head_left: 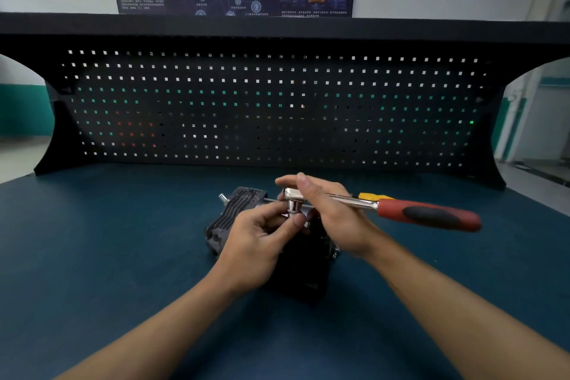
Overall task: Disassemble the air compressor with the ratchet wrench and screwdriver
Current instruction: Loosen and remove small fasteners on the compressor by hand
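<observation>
Air compressor (234, 213) sits mid-bench (123, 256), just below the socket (294, 206). Left hand (256, 241) pinches socket; right hand (333, 216) curls round ratchet wrench (425, 214) near its head, handle pointing toward right edge.

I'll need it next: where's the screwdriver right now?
In the head view, right of centre: the screwdriver lies behind the right hand and the wrench, its yellow handle showing just above the wrench's red grip.
</observation>
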